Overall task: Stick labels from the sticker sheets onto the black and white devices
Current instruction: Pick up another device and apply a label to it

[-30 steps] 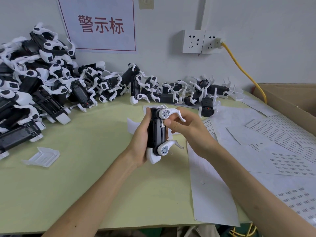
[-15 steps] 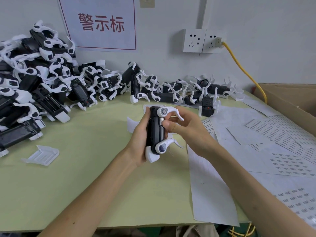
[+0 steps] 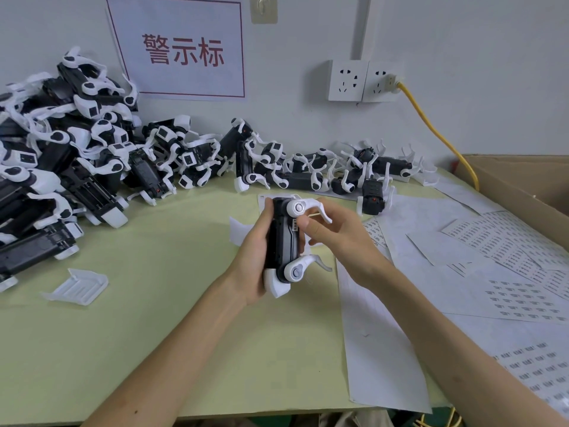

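Upright black and white device [image 3: 280,241] clasped in left hand [image 3: 254,260], right hand [image 3: 341,241] pinching its side.

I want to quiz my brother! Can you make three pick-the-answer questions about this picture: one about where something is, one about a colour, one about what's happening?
1. Where is the big pile of devices? A) left end of the table B) in a drawer C) on the floor
2. What colour is the cable plugged into the wall socket? A) red B) green C) yellow
3. The device in the middle is: A) lying alone B) gripped by the left hand C) hanging up

1 A: the heap sits left. 2 C: it runs yellow. 3 B: that hand wraps it; the right hand presses its side with the thumb.
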